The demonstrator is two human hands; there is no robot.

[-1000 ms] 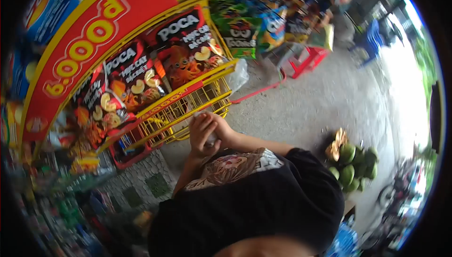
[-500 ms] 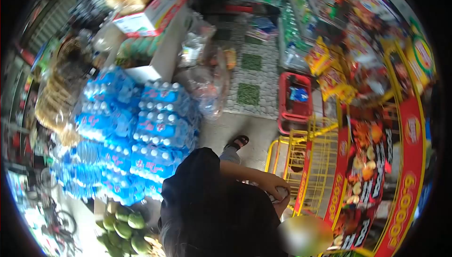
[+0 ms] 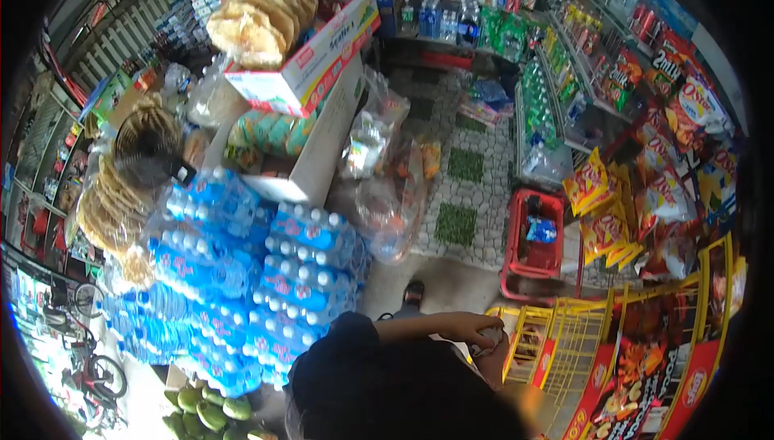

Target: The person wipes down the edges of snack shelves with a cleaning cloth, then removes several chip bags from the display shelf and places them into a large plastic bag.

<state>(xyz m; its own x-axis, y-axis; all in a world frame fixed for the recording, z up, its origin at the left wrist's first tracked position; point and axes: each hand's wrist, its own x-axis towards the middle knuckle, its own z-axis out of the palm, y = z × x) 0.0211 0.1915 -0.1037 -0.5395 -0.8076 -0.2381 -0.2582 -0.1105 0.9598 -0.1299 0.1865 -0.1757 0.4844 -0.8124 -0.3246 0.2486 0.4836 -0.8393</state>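
Observation:
At the lower middle, my left hand (image 3: pixel 471 329) reaches across in front of my dark-clothed body, its fingers curled over a small pale, crumpled-looking thing (image 3: pixel 488 338). My right hand (image 3: pixel 491 364) is right below it, brought up against the same thing. What the thing is cannot be made out, and the right fingers are mostly hidden. Both hands are beside a yellow wire rack (image 3: pixel 528 335) with red label strips. A dark sandal (image 3: pixel 414 292) on my foot shows on the floor beyond the forearm.
Stacked packs of bottled water (image 3: pixel 282 279) stand on the left, with green fruit (image 3: pixel 211 416) below. Behind them is an open carton (image 3: pixel 302 89) with bagged crackers on top. A red basket (image 3: pixel 512 238) sits by the snack bags (image 3: pixel 605 210). Drink shelves (image 3: pixel 451 41) line the back.
The view has shifted, so the shelves and stacks appear lower and further right. My foot has changed position. Both hands stay together at the pale thing.

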